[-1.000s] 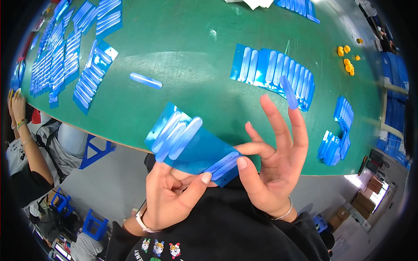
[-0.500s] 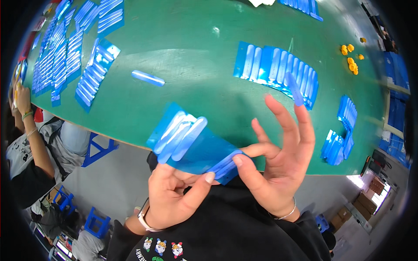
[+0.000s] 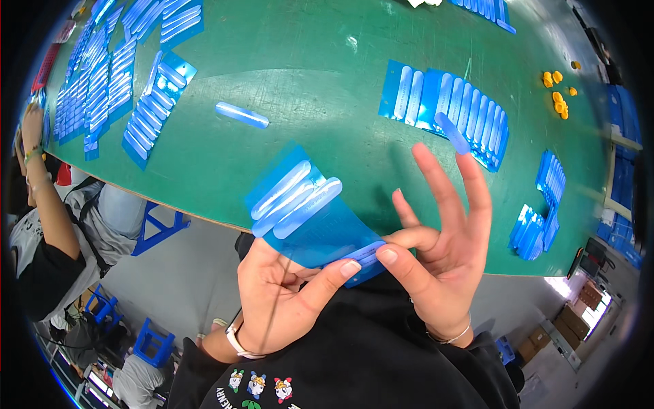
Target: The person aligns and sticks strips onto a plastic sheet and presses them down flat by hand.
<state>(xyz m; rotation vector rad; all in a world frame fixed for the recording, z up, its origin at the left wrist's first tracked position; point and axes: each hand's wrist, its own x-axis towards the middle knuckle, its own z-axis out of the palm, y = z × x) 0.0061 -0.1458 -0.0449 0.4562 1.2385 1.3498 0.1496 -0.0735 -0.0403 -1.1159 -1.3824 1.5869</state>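
Between my two hands is a translucent blue plastic sheet (image 3: 320, 235) bearing several rounded blue strips. Three of the strips lie side by side at its far left end, and another runs along its near right end. My left hand (image 3: 289, 293) grips the sheet from below, its thumb pressed on the near strip. With thumb and index finger my right hand (image 3: 436, 252) pinches that same strip's right end; its other fingers are raised. A loose blue strip (image 3: 452, 133) clings to the tip of one raised finger. Another single strip (image 3: 242, 115) lies on the table beyond.
The green table (image 3: 293, 88) carries a row of blue strips on film (image 3: 449, 102), smaller blue bundles (image 3: 535, 232) at right, and many strip sheets (image 3: 150, 109) at left. Small yellow pieces (image 3: 558, 102) lie far right. A co-worker's arm (image 3: 48, 198) reaches in at the left edge.
The sheet and my left hand have shifted slightly right. The strip on my raised fingertip has tilted and moved a little left. The pinch on the near strip stays.
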